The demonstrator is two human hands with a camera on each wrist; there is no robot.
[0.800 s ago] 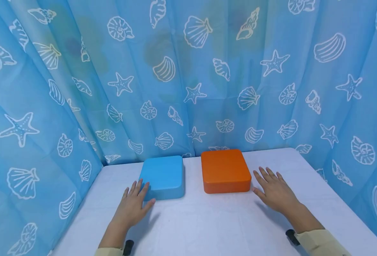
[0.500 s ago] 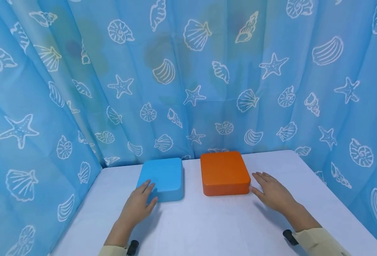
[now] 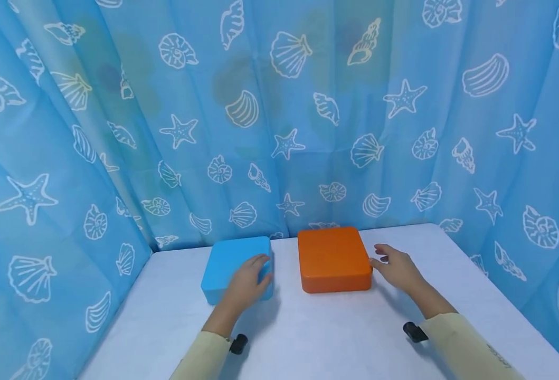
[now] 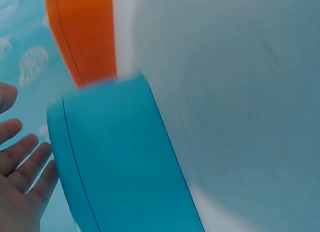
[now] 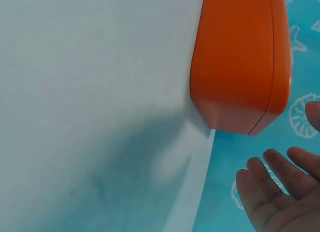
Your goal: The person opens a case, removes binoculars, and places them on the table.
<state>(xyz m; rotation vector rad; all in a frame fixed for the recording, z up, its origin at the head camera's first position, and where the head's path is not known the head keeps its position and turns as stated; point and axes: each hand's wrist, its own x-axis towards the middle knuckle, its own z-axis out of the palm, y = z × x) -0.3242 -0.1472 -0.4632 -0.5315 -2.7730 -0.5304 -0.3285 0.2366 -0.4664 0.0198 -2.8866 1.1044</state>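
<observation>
Table (image 3: 317, 338): covered in white; two boxes carried side by side near its far edge.
Blue box (image 3: 229, 256): set on the left, partly hidden in the head view.
Orange box (image 3: 333, 252): set on the right, gap left between the two.

A: Can any words or numbers be read here?
B: None can be read. The head view does show one small dark marking (image 3: 499, 356) on the right sleeve (image 3: 464, 340).
A: How does it run?
B: In a short line along the cloth, slanting down toward the lower right corner of that view.
A: Is it lettering?
B: It looks like it, but it is too small and blurred to make out a word or brand.
</observation>
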